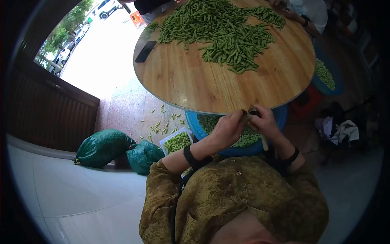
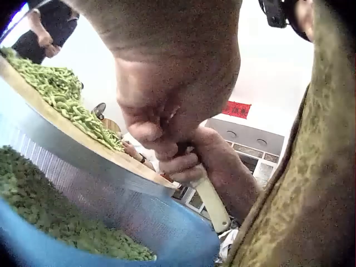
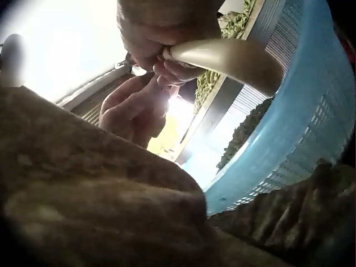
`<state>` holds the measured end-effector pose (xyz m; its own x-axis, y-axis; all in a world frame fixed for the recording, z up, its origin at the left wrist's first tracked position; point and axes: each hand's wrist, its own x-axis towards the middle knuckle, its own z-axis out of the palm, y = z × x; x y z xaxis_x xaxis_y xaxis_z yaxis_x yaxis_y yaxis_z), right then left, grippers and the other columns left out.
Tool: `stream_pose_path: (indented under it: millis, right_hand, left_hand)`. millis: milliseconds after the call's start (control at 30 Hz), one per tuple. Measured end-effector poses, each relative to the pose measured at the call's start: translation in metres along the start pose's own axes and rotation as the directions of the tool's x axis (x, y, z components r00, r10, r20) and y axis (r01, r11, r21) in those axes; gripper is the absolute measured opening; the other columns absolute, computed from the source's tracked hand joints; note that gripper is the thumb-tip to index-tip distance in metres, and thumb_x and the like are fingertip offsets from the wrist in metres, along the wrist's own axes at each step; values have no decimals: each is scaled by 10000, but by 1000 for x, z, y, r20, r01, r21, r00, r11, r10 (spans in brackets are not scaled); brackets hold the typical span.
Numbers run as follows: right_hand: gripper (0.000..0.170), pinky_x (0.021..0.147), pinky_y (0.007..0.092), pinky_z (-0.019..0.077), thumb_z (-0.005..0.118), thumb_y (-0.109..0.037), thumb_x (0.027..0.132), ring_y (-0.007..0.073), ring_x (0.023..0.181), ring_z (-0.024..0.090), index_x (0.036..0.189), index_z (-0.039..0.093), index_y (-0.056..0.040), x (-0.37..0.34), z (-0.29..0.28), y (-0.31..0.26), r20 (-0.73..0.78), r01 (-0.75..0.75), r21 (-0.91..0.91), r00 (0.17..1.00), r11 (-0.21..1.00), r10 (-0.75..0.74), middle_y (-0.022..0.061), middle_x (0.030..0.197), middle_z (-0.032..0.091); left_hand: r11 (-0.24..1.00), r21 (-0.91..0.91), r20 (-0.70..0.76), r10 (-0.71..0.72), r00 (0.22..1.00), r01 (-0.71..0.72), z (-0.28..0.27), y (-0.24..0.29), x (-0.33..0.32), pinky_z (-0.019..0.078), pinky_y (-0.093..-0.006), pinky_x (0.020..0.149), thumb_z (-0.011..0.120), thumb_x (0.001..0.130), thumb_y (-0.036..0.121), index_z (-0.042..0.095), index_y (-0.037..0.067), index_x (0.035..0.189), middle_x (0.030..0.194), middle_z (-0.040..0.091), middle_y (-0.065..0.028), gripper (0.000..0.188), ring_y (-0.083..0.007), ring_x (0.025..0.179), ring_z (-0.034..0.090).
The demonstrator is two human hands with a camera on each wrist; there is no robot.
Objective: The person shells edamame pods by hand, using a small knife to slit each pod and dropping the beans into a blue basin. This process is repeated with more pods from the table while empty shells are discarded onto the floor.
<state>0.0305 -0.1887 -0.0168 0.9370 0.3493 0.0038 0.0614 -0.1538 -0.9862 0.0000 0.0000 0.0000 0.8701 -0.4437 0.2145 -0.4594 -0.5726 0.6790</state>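
Over the basket point(image 1: 192, 123), the right hand point(image 1: 266, 122) grips a handle point(image 3: 233, 61). Whether the left hand point(image 1: 227, 130) holds something, I cannot tell.

You are in a ground-level room open to the street, a home or a small eatery; you cannot tell which. Ahead and to the left of your hands point(image 1: 226, 131), past a slatted wooden door point(image 1: 48, 107), you see cars point(image 1: 107, 9) and trees point(image 1: 67, 30). Just beyond your hands is a round wooden worktop point(image 1: 183, 83); well to their left, glossy floor tiles point(image 1: 89, 195). Behind them, the left wrist view shows drawers point(image 2: 256, 136) and a red sign point(image 2: 235, 109) against white wall point(image 2: 272, 72)
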Motion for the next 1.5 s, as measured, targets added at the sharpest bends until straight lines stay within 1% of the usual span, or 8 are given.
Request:
stream_pose_path:
  millis: [100,167,267,467,567,767,1333,1500]
  right_hand:
    - [116,393,213,369,535,-99,871,89,468,468,939,561,-9,0,3,-14,168,-241,399,968,885,188,54,683,553]
    - [100,380,208,333,528,-93,876,68,449,429,922,557,-9,-1,2,-16,240,-378,611,926,696,293,16,666,523]
    - [111,382,206,332,543,-130,892,62,444,416,914,551,-21,-1,4,-19,250,-418,605,908,677,337,13,670,515]
    - [209,389,216,364,555,-184,928,68,462,449,1055,572,-19,-3,1,-3,207,-90,163,977,982,55,11,717,536]
    - [263,396,210,378,548,-172,935,60,498,490,1148,551,-17,-7,5,5,114,64,125,990,990,-78,1,756,553]
    - [325,384,172,363,516,-154,953,53,540,572,1247,493,-19,-10,-2,-11,355,-253,408,929,877,103,35,847,605]
    - [355,383,162,335,508,-105,949,25,452,451,1299,505,-44,-13,6,-7,290,-169,383,956,908,55,20,789,607]
    - [333,392,160,302,500,-82,956,16,447,389,1287,517,-42,-11,4,-4,262,-111,368,965,923,12,18,783,586]
  left_hand:
    - [966,-257,-134,-5,991,-30,-4,4,1,486,-269,671,588,910,115,563,23,1097,903,689,-64,210,-205,743,639]
    - [704,-708,-97,-175,980,55,7,-3,4,462,-237,648,606,889,70,581,8,1026,843,668,-25,152,-111,745,605]
    - [460,-880,-7,-265,964,120,2,0,8,485,-270,643,615,881,72,593,-24,963,815,660,-36,128,-104,736,625]
    - [477,-878,-143,-339,930,39,10,-22,14,423,-197,573,572,909,92,604,21,992,797,640,-18,114,-67,623,536]
    - [453,-869,9,-389,921,200,-3,-21,10,408,-205,522,573,913,106,606,24,970,772,629,-22,105,-72,598,543]
    - [428,-852,120,-400,909,301,2,-18,6,371,-194,481,579,915,135,627,22,888,701,613,-17,125,-66,544,513]
    - [400,-876,74,-440,895,269,10,-23,5,344,-199,493,616,874,91,637,19,879,673,585,-3,75,-66,548,486]
    - [175,-935,216,-407,888,308,5,-29,7,347,-195,501,601,874,79,637,28,940,721,592,-4,91,-61,576,479]
